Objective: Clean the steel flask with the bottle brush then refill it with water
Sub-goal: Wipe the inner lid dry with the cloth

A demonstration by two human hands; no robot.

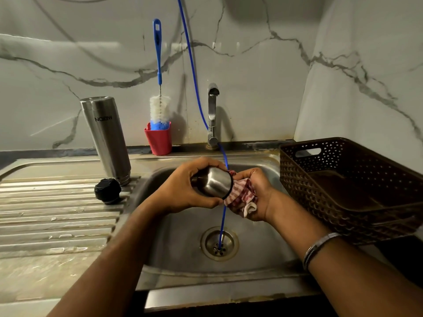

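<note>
Hands meet above the sink (251, 259). Your left hand (183, 191) curls its fingers and thumb around a steel cup (214, 183), open rim turned toward your right hand (254, 193). Your right fingers are clamped on a checked cloth (240, 195), which is pushed against the cup's rim just beside your left thumb. Beyond your left knuckles, the steel flask (106, 138) stands upside down on the draining board (57, 213), well apart from both hands; its black stopper (107, 191) lies beside its base. Behind your fingertips, the bottle brush (159, 106) stands bristles-down in a red holder (158, 140). Outside your right wrist sits a brown basket (343, 191).
</note>
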